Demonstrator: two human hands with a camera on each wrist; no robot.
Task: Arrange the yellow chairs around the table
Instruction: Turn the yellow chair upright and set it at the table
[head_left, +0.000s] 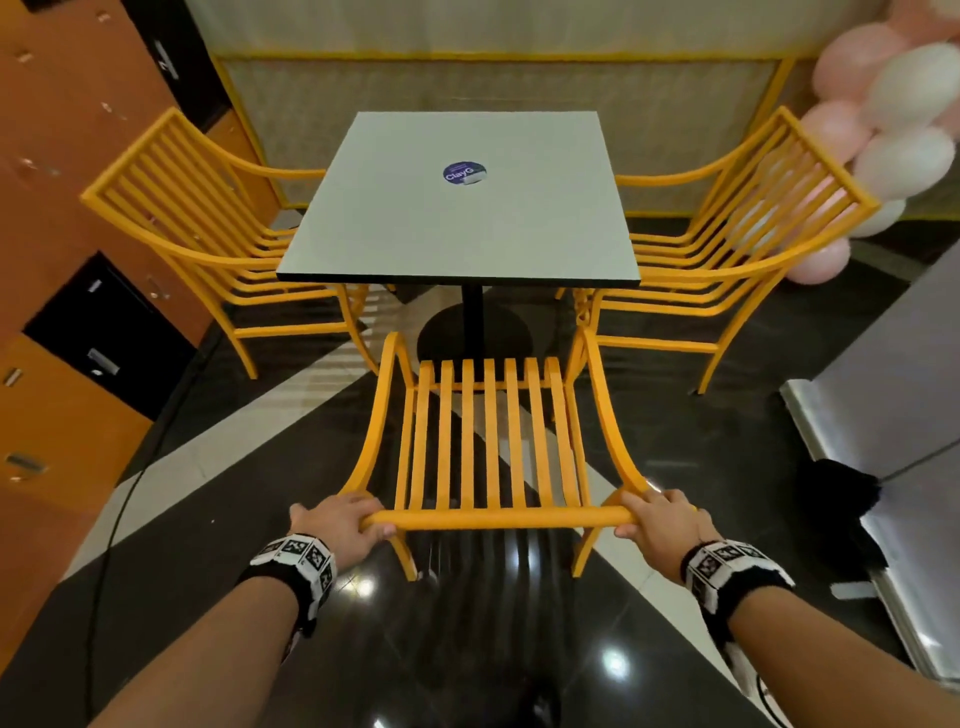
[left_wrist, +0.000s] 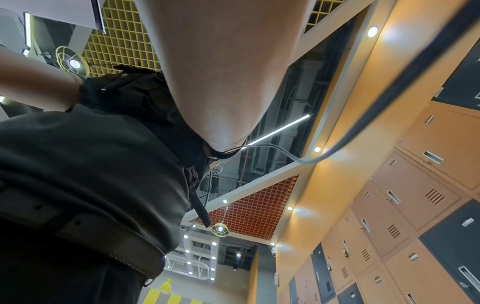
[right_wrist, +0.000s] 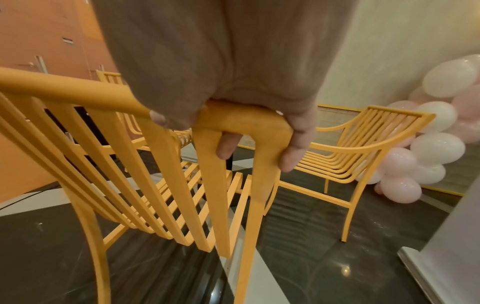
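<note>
While two yellow chairs are already set at the left side (head_left: 208, 228) and right side (head_left: 737, 228) of the table (head_left: 467, 218), the third chair (head_left: 488, 447) is being handled at the near side. Its top rail is gripped at both ends: the left hand (head_left: 337, 525) and the right hand (head_left: 665, 525) are each wrapped around a corner of the backrest, fingers curled over the bar. This chair is judged to stand short of the table edge, its seat not yet tucked under. A straight push forward is called for, with the armrests kept clear of the side chairs' front legs.
</note>
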